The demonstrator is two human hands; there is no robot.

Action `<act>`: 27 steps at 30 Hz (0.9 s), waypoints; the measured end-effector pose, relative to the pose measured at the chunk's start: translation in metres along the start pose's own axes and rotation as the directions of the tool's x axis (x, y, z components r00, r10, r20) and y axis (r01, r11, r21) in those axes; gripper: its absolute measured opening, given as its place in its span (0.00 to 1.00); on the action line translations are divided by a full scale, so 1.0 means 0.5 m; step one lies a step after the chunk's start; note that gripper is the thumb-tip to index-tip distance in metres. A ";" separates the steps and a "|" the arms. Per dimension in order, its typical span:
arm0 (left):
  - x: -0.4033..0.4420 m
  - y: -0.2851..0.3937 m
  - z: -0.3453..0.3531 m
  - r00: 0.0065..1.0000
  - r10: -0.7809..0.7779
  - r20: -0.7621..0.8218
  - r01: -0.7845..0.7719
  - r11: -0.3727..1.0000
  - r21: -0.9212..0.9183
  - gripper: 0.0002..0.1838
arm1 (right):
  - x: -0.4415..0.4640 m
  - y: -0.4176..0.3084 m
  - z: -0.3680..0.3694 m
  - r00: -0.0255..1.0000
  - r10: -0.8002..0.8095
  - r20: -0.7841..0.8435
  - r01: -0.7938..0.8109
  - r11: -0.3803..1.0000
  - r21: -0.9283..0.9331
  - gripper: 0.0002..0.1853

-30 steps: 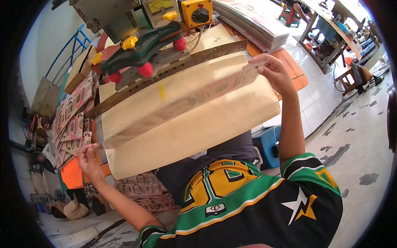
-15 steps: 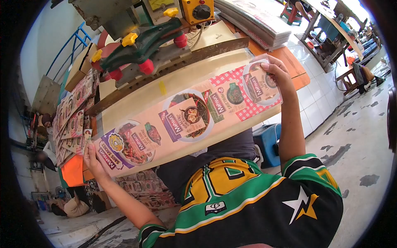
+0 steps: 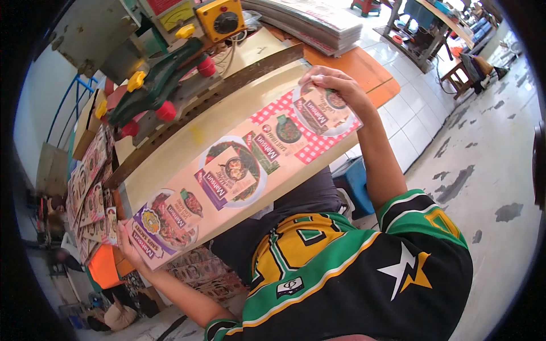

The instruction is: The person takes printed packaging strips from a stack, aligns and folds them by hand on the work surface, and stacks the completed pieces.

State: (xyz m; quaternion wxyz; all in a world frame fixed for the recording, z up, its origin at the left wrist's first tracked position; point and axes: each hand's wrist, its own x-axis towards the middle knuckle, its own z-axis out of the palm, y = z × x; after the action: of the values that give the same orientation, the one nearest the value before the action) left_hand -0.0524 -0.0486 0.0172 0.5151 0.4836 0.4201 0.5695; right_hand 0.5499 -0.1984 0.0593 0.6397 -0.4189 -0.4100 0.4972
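A long printed sheet (image 3: 227, 182), with "Mahsuri" labels, food pictures and a red checked patch, is held out over the pale machine bed (image 3: 170, 148). My left hand (image 3: 129, 247) grips the sheet's lower left end, partly hidden behind it. At the upper right end my right hand (image 3: 335, 88) pinches the edge, with its fingers folded over the corner. The sheet slants up from left to right and looks nearly flat. Beyond it stands a green clamp bar (image 3: 162, 79) with red rubber feet and yellow knobs, above a rusty metal rail (image 3: 210, 102).
Behind the rail is a yellow box with a black dial (image 3: 224, 21). A thick stack of flat sheets (image 3: 318, 25) lies on the orange tabletop (image 3: 369, 77). Printed pieces pile up at left (image 3: 88, 199). A blue container (image 3: 355, 190) stands beside my legs. Other people are in the left background.
The view has shifted, so the machine and sheet appear further left. The sheet slopes more steeply now. Both hands keep hold of its ends.
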 end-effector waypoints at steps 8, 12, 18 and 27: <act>-0.011 0.003 0.011 0.998 -0.055 0.030 0.056 0.997 -0.053 0.10 | 0.011 0.014 -0.015 0.999 0.014 0.047 -0.010 0.997 -0.079 0.14; -0.009 -0.002 0.011 0.997 -0.055 0.049 0.056 0.998 -0.033 0.11 | 0.000 0.011 -0.013 0.996 0.041 0.080 -0.033 0.995 -0.099 0.14; 0.005 -0.006 0.007 0.995 0.086 0.044 -0.088 0.995 0.041 0.12 | -0.013 -0.007 -0.016 0.996 -0.012 0.092 0.026 0.988 -0.152 0.15; 0.038 -0.002 -0.031 0.956 0.264 0.130 -0.248 0.960 -0.132 0.15 | -0.009 -0.022 -0.063 0.986 -0.157 0.054 0.161 0.830 -0.534 0.14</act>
State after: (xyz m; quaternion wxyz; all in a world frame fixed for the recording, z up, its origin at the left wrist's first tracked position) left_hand -0.0674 -0.0294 0.0159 0.4931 0.5443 0.2817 0.6174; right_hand 0.5821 -0.2088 0.0592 0.5345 -0.5433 -0.5686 0.3095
